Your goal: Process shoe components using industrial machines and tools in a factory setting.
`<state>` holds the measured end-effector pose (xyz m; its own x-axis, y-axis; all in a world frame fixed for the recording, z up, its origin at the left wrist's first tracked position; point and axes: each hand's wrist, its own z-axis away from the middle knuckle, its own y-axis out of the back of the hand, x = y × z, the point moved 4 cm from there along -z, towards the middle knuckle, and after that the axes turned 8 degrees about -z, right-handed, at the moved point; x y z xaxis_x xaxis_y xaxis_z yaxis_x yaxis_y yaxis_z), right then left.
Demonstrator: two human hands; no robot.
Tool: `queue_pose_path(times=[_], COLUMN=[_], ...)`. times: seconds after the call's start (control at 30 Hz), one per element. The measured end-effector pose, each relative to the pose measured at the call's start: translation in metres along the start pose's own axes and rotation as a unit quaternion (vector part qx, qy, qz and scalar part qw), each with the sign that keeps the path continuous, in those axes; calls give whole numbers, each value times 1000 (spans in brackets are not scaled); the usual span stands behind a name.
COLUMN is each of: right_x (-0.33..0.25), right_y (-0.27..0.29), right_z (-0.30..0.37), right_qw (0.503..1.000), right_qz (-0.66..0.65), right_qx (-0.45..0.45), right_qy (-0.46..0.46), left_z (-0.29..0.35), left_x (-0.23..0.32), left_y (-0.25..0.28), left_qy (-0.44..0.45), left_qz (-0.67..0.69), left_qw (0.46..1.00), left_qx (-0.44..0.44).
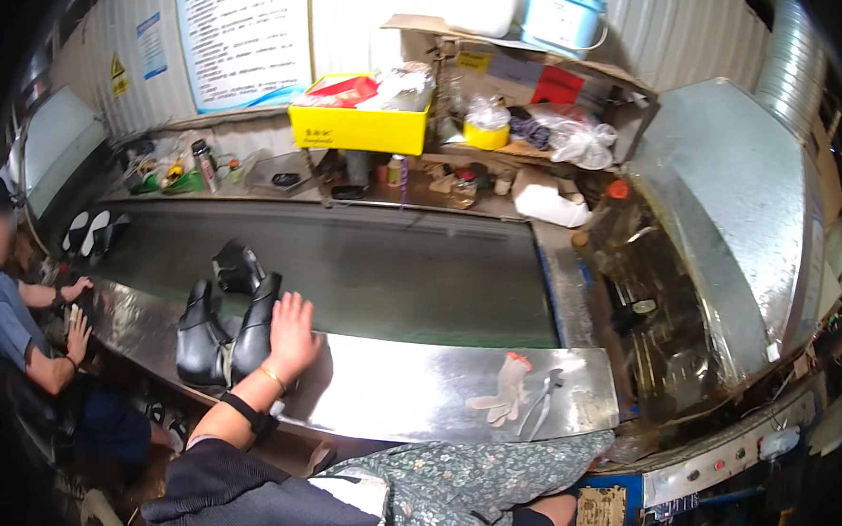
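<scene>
My left hand [293, 337] reaches over the shiny metal ledge, fingers stretched upward. Its palm side is at the right flank of a black leather boot [259, 326]; whether it presses on it I cannot tell. A second black boot [202, 342] stands close to the left of that one on the ledge. Just behind them, a third black shoe [238, 267] lies on the dark conveyor belt [392, 271]. My right hand is out of the picture; floral cloth [486, 471] covers my lap.
A pale work glove [504, 393] and pliers [539, 403] lie on the ledge's right part. At the left, another person's hands [78, 333] are by the ledge. White-soled shoes [92, 233] stand on the belt's far left. Behind it, a yellow box [357, 128] sits above a cluttered shelf.
</scene>
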<state>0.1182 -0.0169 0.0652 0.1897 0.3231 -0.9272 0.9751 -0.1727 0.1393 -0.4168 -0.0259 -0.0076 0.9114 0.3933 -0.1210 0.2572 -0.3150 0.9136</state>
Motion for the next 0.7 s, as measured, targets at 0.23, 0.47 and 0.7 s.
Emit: queue_pose_path(times=[0.23,0.47,0.7], right_x=[-24,-93,-157], right_y=[-38,-82,-77], right_z=[16,21,29], right_qw=[995,941,743], right_qz=[-32,-176,-487], right_qx=[-86,-257,-399], right_qy=[24,134,228], left_z=[-36,-61,-71], left_x=[-97,-22,126], left_y=[-17,-10,10], left_qy=[299,58,-420], left_qz=[54,74,111], left_qw=[928,972,901], left_qx=[-214,-214,22])
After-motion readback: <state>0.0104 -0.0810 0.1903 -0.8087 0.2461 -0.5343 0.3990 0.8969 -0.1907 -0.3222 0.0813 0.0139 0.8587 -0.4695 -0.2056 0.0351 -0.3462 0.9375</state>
